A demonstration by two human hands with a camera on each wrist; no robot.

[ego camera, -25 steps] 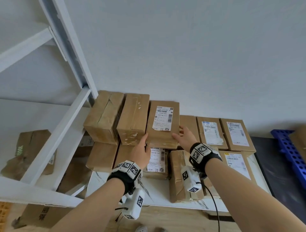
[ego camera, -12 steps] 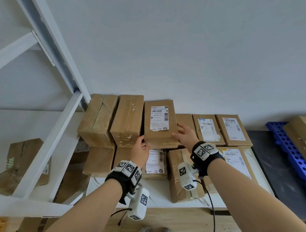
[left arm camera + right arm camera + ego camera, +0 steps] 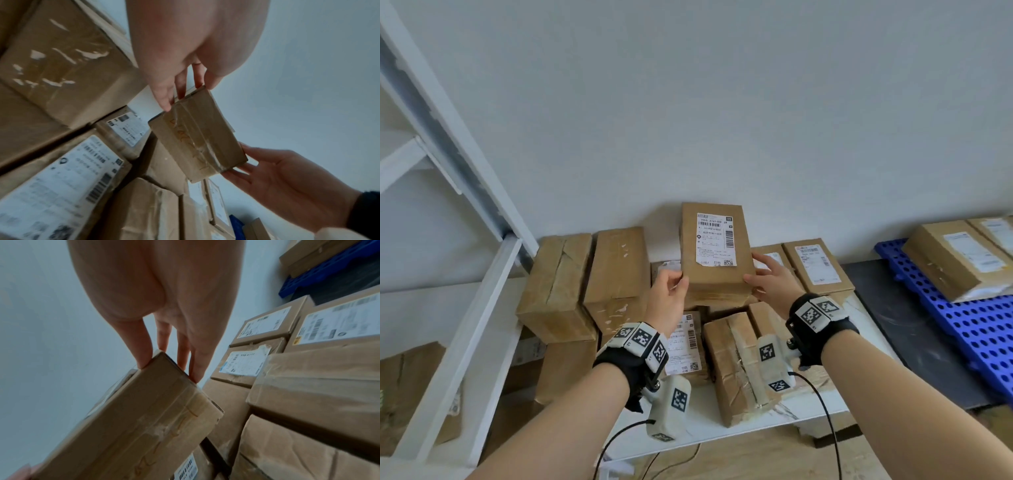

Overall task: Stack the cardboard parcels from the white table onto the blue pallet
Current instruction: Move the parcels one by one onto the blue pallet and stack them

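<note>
Labelled parcel (image 3: pixel 714 251) is now hanging clear of the pile, where half a second ago it was lying flat on the top layer against the taped boxes; lift is done, carry is beginning. Left hand (image 3: pixel 667 296) is pinching the near-left corner, thumb on top and fingers (image 3: pixel 167 97) beneath; right hand (image 3: pixel 770 279) is gripping the near-right corner the same way, fingers (image 3: pixel 195 365) reaching under the edge. Parcel is tilting, label facing up toward the head camera, far end raised. Remaining parcels (image 3: pixel 616 274) are sitting on the white table (image 3: pixel 698 425); blue pallet (image 3: pixel 976 329) is lying well to the right, already bearing a parcel (image 3: pixel 952 260); a rightward swing is likely next.
</note>
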